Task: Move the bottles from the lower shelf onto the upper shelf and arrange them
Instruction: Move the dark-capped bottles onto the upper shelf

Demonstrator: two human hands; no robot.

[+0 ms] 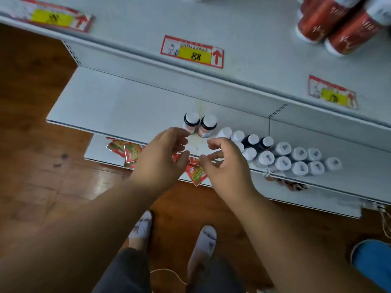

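Note:
Two small bottles with white caps and pink labels (200, 124) stand side by side on the lower shelf (110, 104). To their right stands a cluster of several white-capped bottles (283, 157), some of them dark. My left hand (163, 153) and my right hand (224, 163) hover just in front of the two pink-label bottles, fingers apart, holding nothing. The upper shelf (243, 34) above carries red-labelled bottles (334, 24) at its far right.
Price tags lie along the upper shelf, one reading 88 (192, 52). Red snack packets (131, 151) sit on the lowest shelf under my hands. Wooden floor lies to the left. My slippered feet (173, 235) and a blue object (374, 263) are below.

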